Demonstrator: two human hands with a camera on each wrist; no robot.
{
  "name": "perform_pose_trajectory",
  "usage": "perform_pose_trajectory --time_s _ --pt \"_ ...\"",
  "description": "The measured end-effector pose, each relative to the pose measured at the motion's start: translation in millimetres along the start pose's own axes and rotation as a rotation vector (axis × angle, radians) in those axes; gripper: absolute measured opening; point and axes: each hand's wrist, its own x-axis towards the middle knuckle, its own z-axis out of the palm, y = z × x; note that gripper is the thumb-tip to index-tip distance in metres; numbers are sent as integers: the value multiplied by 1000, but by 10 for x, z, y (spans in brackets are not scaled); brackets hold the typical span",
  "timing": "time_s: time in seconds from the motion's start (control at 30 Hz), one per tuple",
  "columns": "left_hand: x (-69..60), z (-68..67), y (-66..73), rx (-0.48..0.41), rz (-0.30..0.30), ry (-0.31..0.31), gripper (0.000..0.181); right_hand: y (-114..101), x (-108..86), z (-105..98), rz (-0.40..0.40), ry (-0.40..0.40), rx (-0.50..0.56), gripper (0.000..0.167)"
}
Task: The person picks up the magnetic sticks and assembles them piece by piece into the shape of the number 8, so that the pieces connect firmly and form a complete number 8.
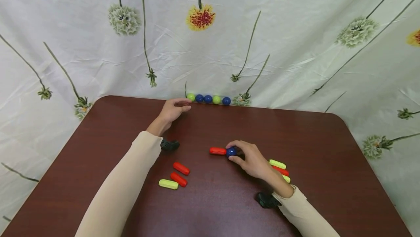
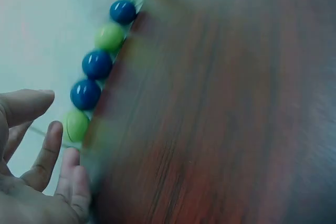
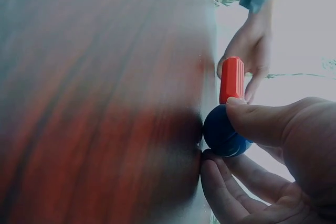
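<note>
Just right of the frame's centre, the right hand pinches a blue ball between thumb and fingertips, the grip closed to the ball's width. A red stick meets the ball end to end, pointing to the left of the frame. The pictures do not show how firmly the two are joined; if the join is weak, a twist or quick lift by that hand could leave the stick behind or drop it.

At upper centre, the left hand is loosely spread, thumb apart from fingers, and grasps nothing. Its fingertips are at or just beside a green ball, the left end of a row of five; contact cannot be told. That row looks the likeliest trouble: the balls are round and sit along the far edge of the table, against the flowered cloth, so a careless push could roll one over the edge or jostle its neighbours.

At right of centre, the right wrist passes over a small group of sticks, and a low sweep could scatter them. At lower centre-left, three loose sticks lie near the left sleeve, which might drag them if drawn back low.
</note>
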Motion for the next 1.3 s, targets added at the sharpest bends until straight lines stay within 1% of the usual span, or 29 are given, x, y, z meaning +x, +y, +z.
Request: perform_pose_trajectory --time_s 0.07,0.13,0.23,0.33,0.5,0.6,0.7,0.77,0.9,1.1,1.2,1.3 --pt "35 0 -17 -37 -24 28 39 1 -4 3 -1 -2 -1 28" --pt "68 -3 -32 -68 -35 44 40 3 -6 5 -2 -3 -2 28" --pt "137 -3 -45 -111 -33 50 40 10 -8 4 -5 1 0 28" --pt "238 -1 -61 -136 -30 55 40 17 -6 3 -7 1 0 29" --pt "371 41 -64 -117 -26 84 40 25 -1 3 -2 -5 2 29" --pt "416 70 -64 -104 -26 120 38 24 2 4 -1 -7 2 29" --pt "446 90 -67 -81 -25 142 38 23 2 5 -2 -12 3 30" --pt "465 97 -78 -59 -22 143 37 24 1 6 -6 -15 2 30" --pt "496 104 -100 -16 -15 123 37 31 -5 2 -5 -15 -4 29" --pt "494 100 -89 21 -8 95 38 29 -7 -14 3 -21 5 29" --pt "496 114 -72 32 1 94 38 24 -4 -20 8 -19 12 29" --pt "494 138 -68 30 -2 107 37 26 -8 -20 16 -22 13 29"
